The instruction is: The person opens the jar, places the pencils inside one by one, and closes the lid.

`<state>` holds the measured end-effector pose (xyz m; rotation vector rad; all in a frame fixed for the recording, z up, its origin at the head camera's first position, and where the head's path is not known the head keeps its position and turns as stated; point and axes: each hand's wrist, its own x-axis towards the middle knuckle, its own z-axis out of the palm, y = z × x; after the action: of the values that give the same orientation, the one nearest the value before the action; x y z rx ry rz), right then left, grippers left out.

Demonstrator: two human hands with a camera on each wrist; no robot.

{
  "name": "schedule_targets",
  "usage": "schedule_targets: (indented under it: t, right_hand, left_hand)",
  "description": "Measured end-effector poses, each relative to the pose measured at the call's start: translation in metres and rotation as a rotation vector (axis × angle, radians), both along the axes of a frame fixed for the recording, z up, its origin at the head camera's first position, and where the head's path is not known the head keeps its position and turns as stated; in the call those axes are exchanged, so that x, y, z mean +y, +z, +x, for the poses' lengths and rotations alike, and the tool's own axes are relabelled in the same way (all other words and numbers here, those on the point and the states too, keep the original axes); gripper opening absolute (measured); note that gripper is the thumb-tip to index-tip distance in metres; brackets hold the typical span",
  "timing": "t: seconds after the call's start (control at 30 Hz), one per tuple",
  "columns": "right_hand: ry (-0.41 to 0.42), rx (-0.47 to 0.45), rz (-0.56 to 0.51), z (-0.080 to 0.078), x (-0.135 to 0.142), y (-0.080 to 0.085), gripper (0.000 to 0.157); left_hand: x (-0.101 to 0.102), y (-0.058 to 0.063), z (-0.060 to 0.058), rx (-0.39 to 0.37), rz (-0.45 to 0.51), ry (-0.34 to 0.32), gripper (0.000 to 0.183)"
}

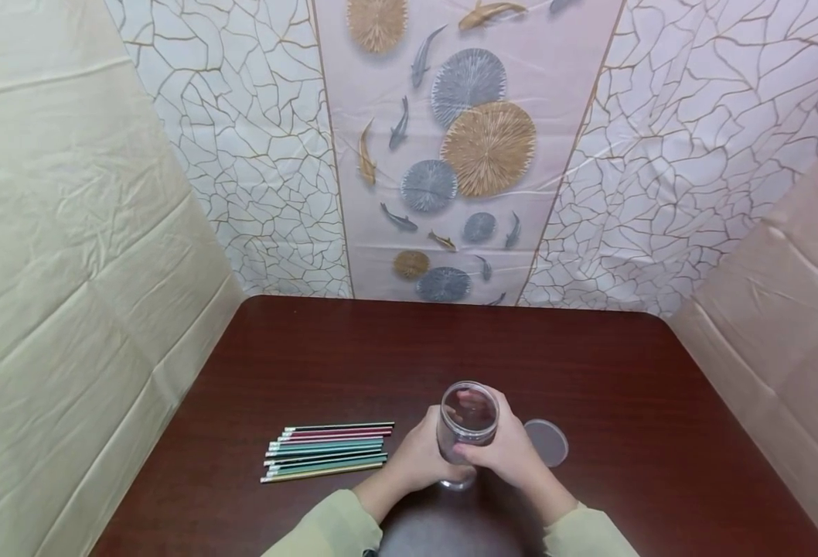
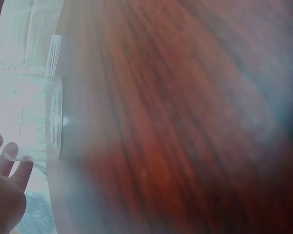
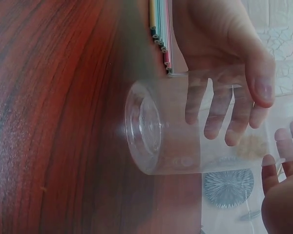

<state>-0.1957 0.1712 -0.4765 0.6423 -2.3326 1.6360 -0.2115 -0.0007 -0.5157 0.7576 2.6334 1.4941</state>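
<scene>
Both hands hold a clear, see-through jar (image 1: 448, 442) between them, its round mouth uncovered and facing up toward the head view. My left hand (image 1: 417, 455) grips the jar's left side, and its fingers show through the wall in the right wrist view. On the other side my right hand (image 1: 511, 450) wraps the upper part, with the thumb across the front. The jar's thick base (image 3: 144, 129) is near the tabletop; whether it touches cannot be told. I see nothing inside the jar. A round clear lid (image 1: 548, 443) lies just right of my right hand.
Several pencils (image 1: 328, 451) in black, red, teal and yellow lie side by side left of my left hand, white ends pointing left. The dark red-brown table (image 1: 353, 340) runs back to a patterned cloth wall (image 1: 437, 255), with plain cloth on both sides.
</scene>
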Motion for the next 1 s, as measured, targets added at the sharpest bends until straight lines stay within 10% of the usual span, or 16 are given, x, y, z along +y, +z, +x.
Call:
schedule_targets:
  t: [0.6,1.0]
  right_hand:
    - [-0.007,0.001,0.059,0.01,-0.006,0.023,0.078]
    - [-0.026,-0.025,0.049,0.015,-0.009,0.031,0.078]
  left_hand:
    - [-0.009,0.005,-0.003,0.028,-0.059,-0.032,0.092]
    - [-0.061,0.019,-0.02,0.149,-0.119,0.048,0.083]
